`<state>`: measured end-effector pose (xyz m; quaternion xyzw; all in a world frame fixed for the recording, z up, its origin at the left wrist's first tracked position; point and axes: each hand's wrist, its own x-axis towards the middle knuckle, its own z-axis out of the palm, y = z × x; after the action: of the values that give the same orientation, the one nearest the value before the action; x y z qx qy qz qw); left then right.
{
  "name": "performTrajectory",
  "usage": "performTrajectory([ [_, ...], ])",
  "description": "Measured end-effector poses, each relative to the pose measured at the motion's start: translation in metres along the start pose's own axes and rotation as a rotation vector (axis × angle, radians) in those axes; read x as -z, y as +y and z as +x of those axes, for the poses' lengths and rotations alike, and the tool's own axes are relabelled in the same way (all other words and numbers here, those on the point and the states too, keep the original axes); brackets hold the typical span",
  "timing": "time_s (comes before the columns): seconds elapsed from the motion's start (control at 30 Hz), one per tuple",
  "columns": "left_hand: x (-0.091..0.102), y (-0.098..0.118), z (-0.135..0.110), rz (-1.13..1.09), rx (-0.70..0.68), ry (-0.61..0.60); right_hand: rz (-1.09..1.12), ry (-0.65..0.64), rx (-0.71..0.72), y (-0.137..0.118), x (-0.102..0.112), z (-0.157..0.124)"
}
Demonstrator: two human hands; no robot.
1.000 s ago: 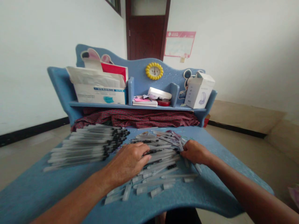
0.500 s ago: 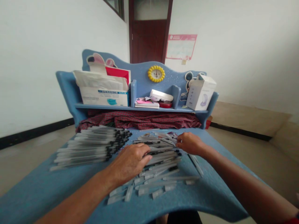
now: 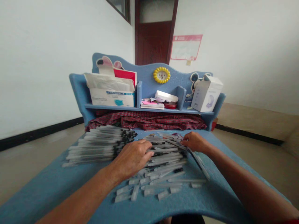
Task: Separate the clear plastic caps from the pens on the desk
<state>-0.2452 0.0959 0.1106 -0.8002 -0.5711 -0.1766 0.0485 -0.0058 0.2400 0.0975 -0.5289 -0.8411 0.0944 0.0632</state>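
Note:
Loose clear pen parts (image 3: 163, 168), some with black ends, lie spread in a pile on the blue desk. My left hand (image 3: 133, 158) rests over the left side of this pile, fingers curled down and thumb bent in; whatever is under its fingertips is hidden. At the pile's far right, my right hand (image 3: 195, 142) pinches the end of a thin dark pen refill (image 3: 172, 143). Short clear pen caps (image 3: 149, 192) lie at the pile's near edge. Left of my left hand is a stack of clear pens (image 3: 93, 147) with black ends pointing right.
Behind the pens, folded red checked cloth (image 3: 151, 120) lies under a blue shelf (image 3: 112, 107). On the shelf are a mask box (image 3: 109, 98), papers (image 3: 151, 105), a red round tin (image 3: 170, 105) and a white box (image 3: 206, 95). The desk's front edge (image 3: 187, 213) curves inward.
The whole view has shifted, so everything sits a little further right. Relative to the pile, my right hand has moved slightly left; my left hand stays almost in place.

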Motion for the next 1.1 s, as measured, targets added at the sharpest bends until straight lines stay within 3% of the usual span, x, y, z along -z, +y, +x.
performTrajectory([
  [0.13, 0.014, -0.019, 0.003, 0.107, 0.109, 0.048, 0.084, 0.014, -0.038, 0.01, 0.002, 0.008],
  [0.33, 0.032, -0.052, 0.003, 0.286, 0.353, 0.003, 0.155, -0.017, -0.097, 0.03, 0.001, 0.021],
  [0.6, 0.052, -0.068, -0.007, 0.403, 0.545, -0.096, 0.157, -0.099, -0.018, 0.027, -0.011, 0.021],
  [0.87, 0.057, -0.067, -0.019, 0.484, 0.571, -0.198, 0.142, -0.082, 0.09, 0.018, -0.02, 0.029],
  [1.1, 0.046, -0.074, -0.021, 0.524, 0.496, -0.252, 0.169, -0.001, 0.166, -0.002, -0.01, 0.022],
])
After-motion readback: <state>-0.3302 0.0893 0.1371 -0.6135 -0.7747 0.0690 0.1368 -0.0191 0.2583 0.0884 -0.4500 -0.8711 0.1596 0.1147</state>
